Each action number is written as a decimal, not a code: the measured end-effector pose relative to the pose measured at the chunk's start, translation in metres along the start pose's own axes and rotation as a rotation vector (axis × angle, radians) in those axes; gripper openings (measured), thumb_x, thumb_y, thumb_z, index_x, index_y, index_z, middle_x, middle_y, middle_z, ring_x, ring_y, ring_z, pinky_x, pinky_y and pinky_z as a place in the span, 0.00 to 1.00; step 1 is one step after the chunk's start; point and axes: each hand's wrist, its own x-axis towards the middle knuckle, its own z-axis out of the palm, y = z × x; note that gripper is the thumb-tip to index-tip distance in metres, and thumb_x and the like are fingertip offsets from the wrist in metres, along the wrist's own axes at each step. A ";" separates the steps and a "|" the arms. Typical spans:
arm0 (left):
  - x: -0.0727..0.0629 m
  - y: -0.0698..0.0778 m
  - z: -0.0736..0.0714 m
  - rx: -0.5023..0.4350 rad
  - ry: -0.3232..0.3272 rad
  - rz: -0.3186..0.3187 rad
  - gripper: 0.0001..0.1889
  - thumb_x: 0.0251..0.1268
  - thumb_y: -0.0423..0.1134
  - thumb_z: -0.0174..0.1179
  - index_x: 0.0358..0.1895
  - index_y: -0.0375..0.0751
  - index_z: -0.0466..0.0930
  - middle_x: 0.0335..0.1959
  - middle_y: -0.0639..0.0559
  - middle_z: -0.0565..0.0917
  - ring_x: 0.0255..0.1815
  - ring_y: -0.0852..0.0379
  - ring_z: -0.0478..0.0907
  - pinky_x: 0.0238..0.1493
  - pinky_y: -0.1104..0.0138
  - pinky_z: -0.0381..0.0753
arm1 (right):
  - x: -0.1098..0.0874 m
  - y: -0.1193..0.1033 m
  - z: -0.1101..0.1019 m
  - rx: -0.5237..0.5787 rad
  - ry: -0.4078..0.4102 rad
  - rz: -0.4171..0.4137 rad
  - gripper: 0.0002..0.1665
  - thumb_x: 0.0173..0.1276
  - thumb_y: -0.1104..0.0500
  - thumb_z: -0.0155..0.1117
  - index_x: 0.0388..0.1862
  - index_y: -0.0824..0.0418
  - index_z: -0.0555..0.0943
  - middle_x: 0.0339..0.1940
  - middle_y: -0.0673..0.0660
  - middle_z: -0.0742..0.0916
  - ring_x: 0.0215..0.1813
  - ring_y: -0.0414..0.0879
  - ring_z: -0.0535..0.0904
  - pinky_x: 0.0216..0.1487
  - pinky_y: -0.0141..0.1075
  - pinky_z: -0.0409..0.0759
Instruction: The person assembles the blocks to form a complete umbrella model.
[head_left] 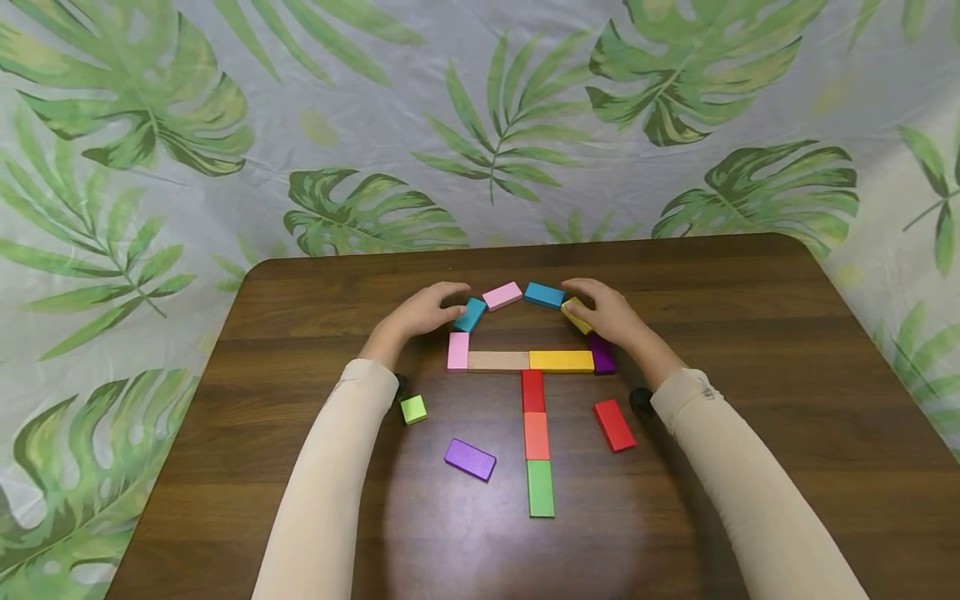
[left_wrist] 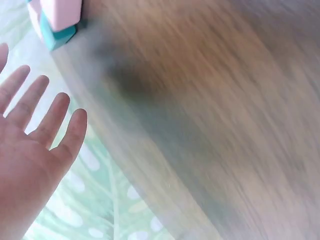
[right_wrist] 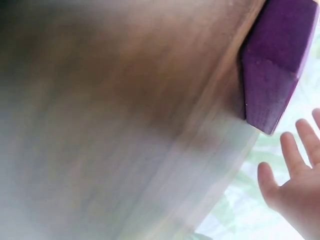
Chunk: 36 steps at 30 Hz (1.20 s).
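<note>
Flat wooden blocks form an arch outline on the table. My left hand (head_left: pixel 426 312) is beside the teal block (head_left: pixel 471 315), its thumb close to or touching it; the left wrist view shows the fingers (left_wrist: pixel 72 132) spread and fairly straight. On the other side my right hand (head_left: pixel 606 312) reaches over the yellow block (head_left: pixel 576 317), partly hiding it. Its fingers (right_wrist: pixel 292 152) look spread in the right wrist view, near the dark purple block (right_wrist: pixel 272 75). Between the hands lie a pink block (head_left: pixel 502 296) and a blue block (head_left: pixel 544 295). Contact is hard to confirm.
Beige (head_left: pixel 498 361) and golden-yellow (head_left: pixel 561 361) blocks make the arch's base, with a pink block (head_left: pixel 458 352) at its left end. Below runs a red (head_left: pixel 533 391), orange (head_left: pixel 536 436) and green (head_left: pixel 541 488) column. Loose purple (head_left: pixel 470 460), lime (head_left: pixel 413 409) and red (head_left: pixel 614 426) blocks lie around.
</note>
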 end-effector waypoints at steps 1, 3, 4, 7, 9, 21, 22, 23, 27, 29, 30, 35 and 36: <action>-0.004 0.000 -0.002 -0.004 0.015 -0.001 0.25 0.67 0.43 0.48 0.66 0.40 0.60 0.65 0.44 0.60 0.66 0.48 0.54 0.62 0.54 0.54 | -0.002 0.000 -0.001 0.011 0.006 0.009 0.27 0.67 0.55 0.53 0.64 0.62 0.65 0.65 0.61 0.67 0.65 0.58 0.58 0.61 0.55 0.55; -0.011 -0.001 -0.005 -0.015 0.051 -0.006 0.25 0.67 0.43 0.48 0.65 0.40 0.60 0.65 0.44 0.61 0.65 0.48 0.55 0.61 0.54 0.56 | -0.007 -0.001 -0.003 0.032 0.014 0.027 0.28 0.68 0.54 0.53 0.65 0.62 0.64 0.65 0.62 0.66 0.65 0.59 0.58 0.60 0.54 0.56; -0.016 -0.001 -0.006 -0.017 0.066 -0.009 0.25 0.67 0.43 0.49 0.65 0.39 0.61 0.64 0.44 0.62 0.65 0.48 0.56 0.61 0.54 0.57 | -0.010 -0.002 -0.004 0.042 0.020 0.035 0.29 0.68 0.53 0.53 0.65 0.61 0.63 0.65 0.62 0.65 0.65 0.59 0.58 0.60 0.55 0.56; -0.032 -0.001 -0.008 -0.019 0.116 0.010 0.24 0.67 0.44 0.49 0.63 0.38 0.63 0.62 0.44 0.64 0.64 0.48 0.58 0.60 0.54 0.58 | -0.019 -0.003 -0.009 0.063 0.054 0.046 0.30 0.67 0.51 0.53 0.65 0.60 0.63 0.65 0.61 0.65 0.65 0.59 0.58 0.59 0.55 0.57; -0.046 -0.001 -0.008 -0.024 0.146 0.028 0.23 0.67 0.44 0.50 0.62 0.38 0.64 0.61 0.44 0.66 0.62 0.48 0.60 0.59 0.54 0.59 | -0.027 -0.004 -0.012 0.074 0.081 0.033 0.30 0.67 0.51 0.54 0.65 0.60 0.63 0.65 0.60 0.66 0.64 0.59 0.59 0.59 0.55 0.58; -0.130 0.015 0.026 -0.029 0.343 0.153 0.19 0.64 0.44 0.53 0.57 0.43 0.70 0.56 0.51 0.71 0.59 0.53 0.64 0.56 0.56 0.63 | -0.085 -0.008 -0.016 0.105 0.196 -0.078 0.28 0.64 0.56 0.58 0.62 0.63 0.66 0.58 0.62 0.73 0.57 0.60 0.68 0.53 0.54 0.65; -0.136 0.017 0.031 -0.034 0.363 0.158 0.19 0.64 0.43 0.54 0.57 0.43 0.70 0.55 0.51 0.71 0.59 0.54 0.64 0.56 0.56 0.63 | -0.091 -0.009 -0.016 0.107 0.204 -0.085 0.28 0.64 0.56 0.58 0.61 0.63 0.66 0.58 0.62 0.73 0.57 0.59 0.68 0.53 0.53 0.66; -0.143 0.019 0.036 -0.042 0.382 0.161 0.19 0.63 0.42 0.55 0.57 0.43 0.70 0.55 0.52 0.71 0.58 0.55 0.65 0.56 0.57 0.64 | -0.097 -0.009 -0.015 0.111 0.214 -0.086 0.27 0.64 0.57 0.58 0.61 0.63 0.67 0.58 0.62 0.74 0.57 0.58 0.69 0.53 0.52 0.66; -0.164 0.027 0.056 -0.078 0.452 0.150 0.20 0.60 0.41 0.58 0.55 0.41 0.72 0.53 0.53 0.72 0.57 0.57 0.66 0.55 0.58 0.65 | -0.123 -0.012 -0.013 0.132 0.232 -0.085 0.28 0.62 0.61 0.60 0.61 0.61 0.67 0.57 0.59 0.75 0.58 0.54 0.69 0.52 0.49 0.67; -0.171 0.032 0.068 -0.085 0.470 0.130 0.21 0.58 0.42 0.60 0.55 0.41 0.72 0.53 0.54 0.73 0.56 0.57 0.67 0.55 0.57 0.65 | -0.134 -0.013 -0.010 0.134 0.234 -0.077 0.29 0.61 0.62 0.61 0.61 0.60 0.67 0.57 0.58 0.75 0.57 0.52 0.70 0.53 0.45 0.68; -0.174 0.034 0.073 -0.091 0.477 0.115 0.22 0.57 0.42 0.61 0.55 0.40 0.72 0.53 0.54 0.72 0.56 0.56 0.67 0.55 0.57 0.65 | -0.140 -0.013 -0.008 0.135 0.232 -0.075 0.30 0.60 0.62 0.62 0.62 0.60 0.67 0.57 0.58 0.75 0.57 0.51 0.70 0.53 0.41 0.68; -0.183 0.047 0.098 -0.125 0.480 0.016 0.27 0.53 0.44 0.65 0.55 0.38 0.70 0.51 0.50 0.72 0.51 0.51 0.70 0.50 0.57 0.69 | -0.160 -0.011 0.000 0.176 0.226 -0.068 0.31 0.59 0.63 0.64 0.62 0.60 0.67 0.57 0.59 0.75 0.55 0.47 0.71 0.51 0.23 0.66; -0.183 0.049 0.103 -0.130 0.476 -0.003 0.28 0.52 0.44 0.65 0.55 0.37 0.69 0.50 0.49 0.72 0.51 0.51 0.70 0.50 0.57 0.70 | -0.163 -0.010 0.001 0.191 0.218 -0.072 0.31 0.58 0.64 0.64 0.62 0.61 0.67 0.57 0.59 0.75 0.55 0.48 0.70 0.51 0.22 0.65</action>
